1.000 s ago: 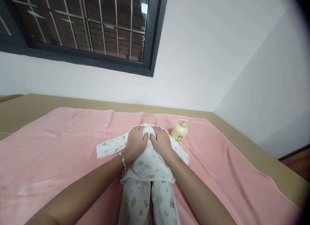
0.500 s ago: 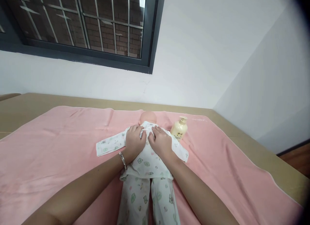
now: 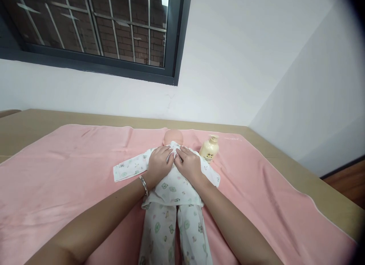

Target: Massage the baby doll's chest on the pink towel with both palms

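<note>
A baby doll [image 3: 173,137] lies stretched out in a white pyjama top [image 3: 173,187] and matching trousers [image 3: 188,229], both printed with small green figures. Only its smooth, rounded head shows above the collar; the face is not visible. My left hand [image 3: 159,161], with a silver bracelet at the wrist, rests on the upper part of the top, fingers extended toward the collar. Beside it, my right hand [image 3: 188,162] lies on the same cloth, mirrored, the thumbs nearly meeting. Neither hand visibly grips the fabric, though the fingertips are partly hidden.
Right of the doll's shoulder stands a cream pump bottle [image 3: 210,149]. A pink blanket [image 3: 85,204] lies under everything, on a light wooden table [image 3: 42,124]. Behind are a white wall [image 3: 222,67] and a dark-framed, barred window [image 3: 125,67].
Both hands have shifted slightly upward and closer together on the pyjama top, thumbs now almost touching. The cloth near the collar is a little more bunched. The camera view has moved slightly.
</note>
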`<move>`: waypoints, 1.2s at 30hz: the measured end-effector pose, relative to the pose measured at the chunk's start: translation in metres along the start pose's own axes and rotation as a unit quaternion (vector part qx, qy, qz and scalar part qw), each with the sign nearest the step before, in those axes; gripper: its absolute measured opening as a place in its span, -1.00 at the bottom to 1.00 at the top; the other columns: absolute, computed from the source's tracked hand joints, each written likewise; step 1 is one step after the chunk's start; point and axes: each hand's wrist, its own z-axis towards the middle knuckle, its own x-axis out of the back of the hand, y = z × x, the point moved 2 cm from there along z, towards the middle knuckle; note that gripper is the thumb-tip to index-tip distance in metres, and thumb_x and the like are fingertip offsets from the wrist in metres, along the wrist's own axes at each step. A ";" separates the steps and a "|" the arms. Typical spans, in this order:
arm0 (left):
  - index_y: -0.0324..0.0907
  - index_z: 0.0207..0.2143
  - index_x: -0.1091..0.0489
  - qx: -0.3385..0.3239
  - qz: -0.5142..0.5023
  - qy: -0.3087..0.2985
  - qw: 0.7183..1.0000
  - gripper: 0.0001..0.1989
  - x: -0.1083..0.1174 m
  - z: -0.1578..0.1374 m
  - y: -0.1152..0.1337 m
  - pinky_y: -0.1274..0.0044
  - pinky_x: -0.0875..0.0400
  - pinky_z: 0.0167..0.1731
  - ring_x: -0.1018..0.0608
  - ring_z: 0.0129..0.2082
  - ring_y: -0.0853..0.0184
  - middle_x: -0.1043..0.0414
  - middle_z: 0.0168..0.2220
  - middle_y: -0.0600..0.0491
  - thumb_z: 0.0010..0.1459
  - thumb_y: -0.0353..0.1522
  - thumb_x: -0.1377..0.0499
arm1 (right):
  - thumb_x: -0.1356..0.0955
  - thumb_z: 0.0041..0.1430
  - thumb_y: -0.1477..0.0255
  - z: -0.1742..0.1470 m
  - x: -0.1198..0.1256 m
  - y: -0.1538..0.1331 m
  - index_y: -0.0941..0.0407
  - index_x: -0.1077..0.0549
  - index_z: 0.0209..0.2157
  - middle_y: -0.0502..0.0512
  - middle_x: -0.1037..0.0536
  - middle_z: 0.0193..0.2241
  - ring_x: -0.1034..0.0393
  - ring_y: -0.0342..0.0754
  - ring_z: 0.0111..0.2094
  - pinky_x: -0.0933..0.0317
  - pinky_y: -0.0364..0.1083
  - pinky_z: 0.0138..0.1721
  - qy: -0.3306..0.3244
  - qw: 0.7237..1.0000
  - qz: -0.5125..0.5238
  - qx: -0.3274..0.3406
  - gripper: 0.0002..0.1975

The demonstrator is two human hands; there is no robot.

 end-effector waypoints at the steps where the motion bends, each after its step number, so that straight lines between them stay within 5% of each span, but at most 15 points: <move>1: -0.19 -0.22 -0.49 0.005 0.005 0.008 1.000 -0.80 0.002 0.000 0.001 0.32 -0.41 -0.03 -0.53 -0.10 0.19 -0.56 -0.15 -0.06 0.21 -0.38 -0.07 | -0.21 0.25 0.39 -0.002 0.001 -0.001 0.06 -0.53 -0.08 0.10 -0.54 -0.03 -0.37 0.00 0.06 -0.18 -0.05 0.09 0.010 1.000 -0.005 -0.014 -0.68; 10: -0.14 -0.27 -0.50 0.095 0.028 -0.018 0.995 -0.79 0.004 0.001 0.002 0.31 -0.41 -0.07 -0.51 -0.13 0.17 -0.54 -0.19 -0.03 0.20 -0.37 -0.05 | -0.21 0.26 0.30 -0.001 0.004 -0.003 0.06 -0.45 0.04 0.12 -0.46 0.08 -0.27 0.06 0.16 -0.17 0.02 0.12 -0.031 0.993 -0.018 -0.115 -0.62; 19: -0.18 -0.06 -0.42 0.135 0.002 -0.095 0.986 -0.69 -0.008 0.006 -0.008 0.26 -0.31 0.09 -0.46 0.02 0.13 -0.49 -0.02 -0.06 0.21 -0.30 -0.03 | -0.17 0.30 0.35 0.009 -0.002 0.007 0.13 -0.29 0.20 0.18 -0.27 0.23 -0.06 0.09 0.27 0.13 0.12 0.28 -0.108 0.989 0.043 -0.090 -0.53; 36: -0.19 -0.08 -0.41 0.141 -0.034 -0.039 0.989 -0.72 -0.005 0.001 -0.009 0.24 -0.34 0.07 -0.47 -0.01 0.13 -0.49 -0.05 -0.08 0.18 -0.35 -0.06 | -0.17 0.29 0.37 0.004 0.000 0.004 0.15 -0.37 0.11 0.23 -0.42 0.10 -0.21 0.11 0.18 -0.02 0.11 0.21 -0.049 0.996 0.017 -0.068 -0.58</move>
